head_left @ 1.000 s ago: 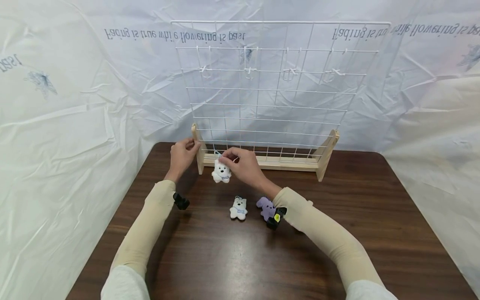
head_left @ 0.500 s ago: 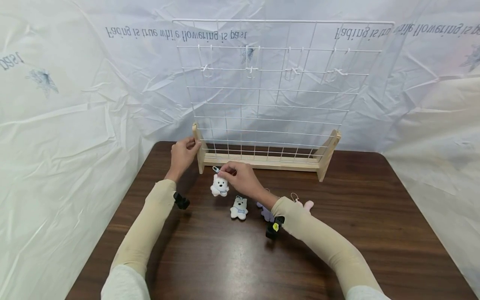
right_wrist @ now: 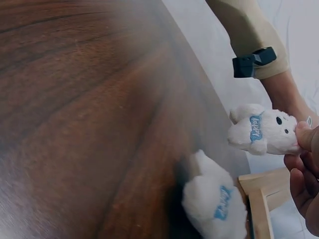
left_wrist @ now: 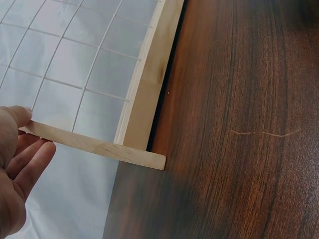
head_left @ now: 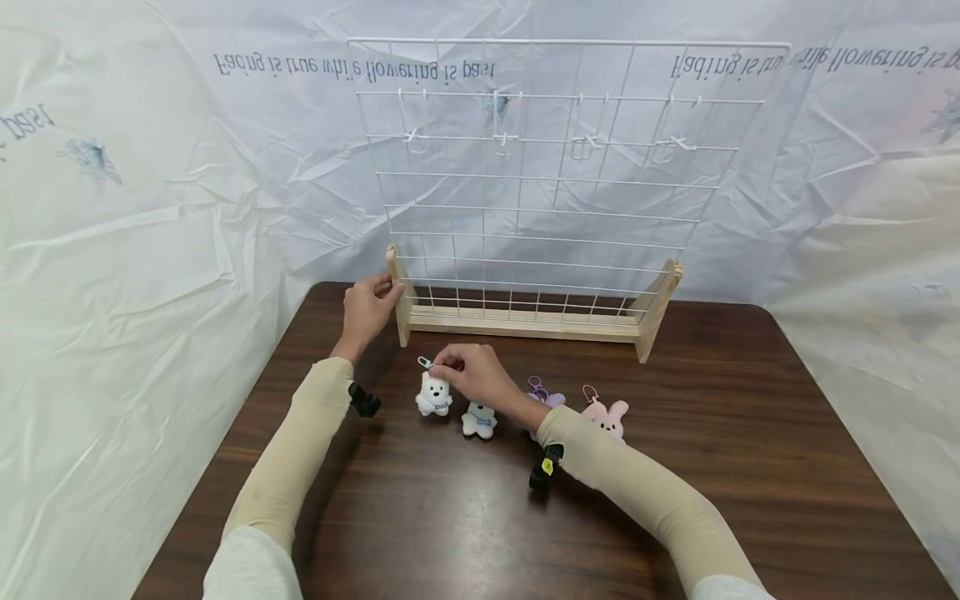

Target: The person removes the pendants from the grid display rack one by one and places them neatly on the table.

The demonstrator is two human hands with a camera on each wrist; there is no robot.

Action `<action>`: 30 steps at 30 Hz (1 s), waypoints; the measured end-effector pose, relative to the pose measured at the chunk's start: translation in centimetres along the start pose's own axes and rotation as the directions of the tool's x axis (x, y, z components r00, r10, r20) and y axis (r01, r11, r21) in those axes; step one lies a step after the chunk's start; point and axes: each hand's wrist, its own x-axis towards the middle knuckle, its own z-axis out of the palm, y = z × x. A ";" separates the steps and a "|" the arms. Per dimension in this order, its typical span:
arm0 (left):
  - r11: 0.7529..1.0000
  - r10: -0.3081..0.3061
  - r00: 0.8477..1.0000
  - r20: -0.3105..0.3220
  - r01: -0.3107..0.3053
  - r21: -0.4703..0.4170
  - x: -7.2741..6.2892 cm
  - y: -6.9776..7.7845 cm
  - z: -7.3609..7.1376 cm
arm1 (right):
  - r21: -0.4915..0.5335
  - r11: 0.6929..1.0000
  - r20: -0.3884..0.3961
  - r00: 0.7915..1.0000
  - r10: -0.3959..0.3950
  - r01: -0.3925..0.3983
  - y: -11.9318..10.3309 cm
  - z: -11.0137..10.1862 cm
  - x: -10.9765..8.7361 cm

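Observation:
A white plush bear keychain [head_left: 433, 396] hangs upright from my right hand [head_left: 480, 371], which pinches it at the top of its head. Its pale blue clasp [head_left: 424, 362] sticks up beside the fingertips. In the right wrist view the held plush bear [right_wrist: 264, 130] shows blue lettering across its front. My left hand [head_left: 369, 307] grips the left wooden upright [head_left: 402, 312] of a wire rack; the left wrist view has thumb and fingers on either side of the wooden upright [left_wrist: 94, 143]. A second white plush bear [head_left: 477, 423] lies under the right hand, its head partly hidden.
A purple plush keychain [head_left: 553, 400] and a pink plush rabbit keychain [head_left: 607, 418] lie on the brown table [head_left: 450, 517], partly covered by my right forearm. Behind them stands the white wire rack on its wooden base [head_left: 525, 329], with several white hooks [head_left: 504, 140] high up.
My right hand has drawn the white plush bear back from the rack toward me, lower and slightly left. The pink rabbit has come out from behind the right arm. The left hand stays put.

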 end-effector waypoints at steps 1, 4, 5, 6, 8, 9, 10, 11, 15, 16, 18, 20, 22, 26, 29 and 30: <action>1.000 0.000 1.000 0.000 0.000 0.001 0.0 0.0 0.0 | 0.001 1.000 0.005 1.000 0.002 -0.002 0.0 0.1 -0.1; 1.000 -0.005 1.000 0.002 0.005 0.000 0.0 -0.1 0.1 | -0.011 1.000 0.010 1.000 0.016 -0.015 0.2 0.6 -0.3; 1.000 -0.006 1.000 0.003 0.006 -0.001 0.1 -0.1 0.1 | -0.014 1.000 0.011 1.000 0.020 -0.020 0.2 0.7 -0.4; 1.000 -0.008 1.000 0.005 0.008 -0.002 0.1 -0.2 0.1 | -0.019 0.999 0.012 1.000 0.027 -0.026 0.3 0.8 -0.4; 1.000 -0.011 1.000 0.009 0.011 -0.006 0.1 -0.2 0.1 | -0.031 0.999 0.019 0.999 0.040 -0.039 0.3 1.0 -0.6; 1.000 -0.013 1.000 0.010 0.013 -0.008 0.1 -0.2 0.1 | -0.036 0.998 0.024 0.999 0.044 -0.044 0.3 1.1 -0.6; 1.000 -0.014 1.000 0.009 0.014 -0.008 0.1 -0.2 0.2 | -0.037 0.998 0.029 0.998 0.048 -0.047 0.3 1.2 -0.6; 1.000 -0.015 1.000 0.008 0.015 -0.007 0.1 -0.2 0.2 | -0.038 0.998 0.035 0.998 0.050 -0.048 0.3 1.2 -0.6; 1.000 -0.016 1.000 0.003 0.016 -0.006 0.1 -0.1 0.2 | -0.051 0.998 0.053 0.998 0.045 -0.042 0.4 1.5 -0.7; 1.000 -0.016 1.000 0.002 0.016 -0.005 0.1 -0.1 0.2 | -0.054 0.998 0.055 0.998 0.043 -0.040 0.5 1.5 -0.7; 1.000 -0.014 1.000 0.003 0.014 -0.007 0.1 -0.1 0.2 | -0.060 0.998 0.058 0.997 0.041 -0.037 0.6 1.6 -0.8; 1.000 -0.014 1.000 0.003 0.014 -0.007 0.1 -0.2 0.1 | -0.066 0.997 0.059 0.997 0.044 -0.040 0.7 1.7 -0.8; 1.000 -0.011 1.000 0.002 0.011 -0.003 0.0 -0.2 0.1 | -0.071 0.996 0.060 0.997 0.050 -0.045 0.9 1.8 -0.8; 1.000 -0.006 1.000 -0.003 0.006 0.004 0.0 -0.3 0.1 | -0.078 0.995 0.061 0.996 0.063 -0.059 1.3 1.9 -0.7; 1.000 -0.005 1.000 -0.005 0.005 0.008 0.0 -0.3 0.1 | -0.080 0.995 0.065 0.996 0.068 -0.063 1.6 1.9 -0.5; 1.000 -0.005 1.000 -0.005 0.005 0.008 0.0 -0.3 0.1 | -0.084 0.994 0.067 0.995 0.069 -0.064 1.8 1.9 -0.5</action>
